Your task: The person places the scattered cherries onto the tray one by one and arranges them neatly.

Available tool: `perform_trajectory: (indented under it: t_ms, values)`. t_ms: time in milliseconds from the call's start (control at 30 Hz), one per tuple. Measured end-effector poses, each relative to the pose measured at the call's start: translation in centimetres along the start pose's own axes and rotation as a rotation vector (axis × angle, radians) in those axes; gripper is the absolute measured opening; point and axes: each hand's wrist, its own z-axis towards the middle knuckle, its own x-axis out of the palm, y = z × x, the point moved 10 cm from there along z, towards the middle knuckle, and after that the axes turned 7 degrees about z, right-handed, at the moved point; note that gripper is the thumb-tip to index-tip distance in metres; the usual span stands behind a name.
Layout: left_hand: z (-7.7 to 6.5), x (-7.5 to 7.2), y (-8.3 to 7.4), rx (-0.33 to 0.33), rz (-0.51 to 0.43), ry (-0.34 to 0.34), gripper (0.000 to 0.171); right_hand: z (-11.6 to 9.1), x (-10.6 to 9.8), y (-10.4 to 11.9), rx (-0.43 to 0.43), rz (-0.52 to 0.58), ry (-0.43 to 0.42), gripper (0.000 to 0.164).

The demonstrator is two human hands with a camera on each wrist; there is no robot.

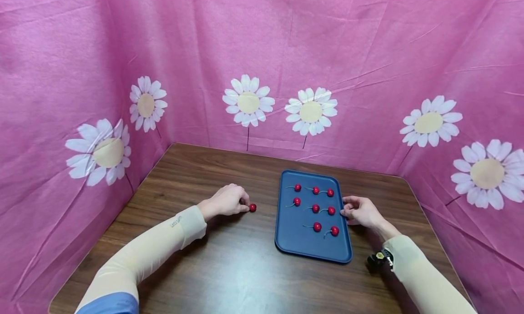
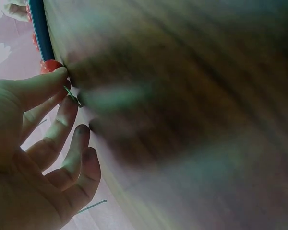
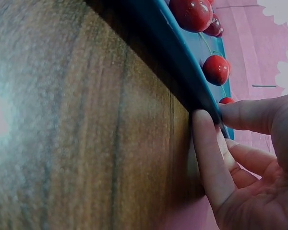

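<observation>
Left of the tray, a single red cherry (image 1: 253, 207) sits on the wooden table. My left hand (image 1: 230, 200) pinches it at its stem side between thumb and fingertips; in the left wrist view the green stem (image 2: 71, 95) pokes out below the thumb. A blue rectangular tray (image 1: 299, 246) carries several red cherries with stems, laid in rough rows. My right hand (image 1: 363, 212) grips the tray's right edge, thumb (image 3: 245, 115) at the rim and fingers against the outer side in the right wrist view.
The brown wooden table (image 1: 213, 264) reaches back to a pink cloth (image 1: 352, 36) printed with white daisies, which also hangs at both sides. A dark device (image 1: 380, 258) is strapped at my right wrist.
</observation>
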Motion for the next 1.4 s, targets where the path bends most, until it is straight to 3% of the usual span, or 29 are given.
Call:
perform_trajectory:
  t_ms: [433,667,1067,1400]
  values:
    - [0.0,-0.2,-0.2,0.012,-0.023,-0.021,0.011,-0.1,-0.1,-0.2,0.007,0.002,-0.005,0.057]
    - [0.5,-0.6,-1.2,0.034,-0.009,-0.038,0.01,-0.1,-0.1,-0.2,0.007,-0.012,-0.008,0.056]
    - [2.4,-1.4,-5.3,0.097,-0.006,-0.025,0.007,0.5,-0.2,-0.6,0.005,-0.036,-0.004,0.055]
    - [4.6,-0.6,-10.1,0.17,-0.053,0.043,0.01,0.1,-0.1,-0.1,0.003,-0.018,-0.009,0.056]
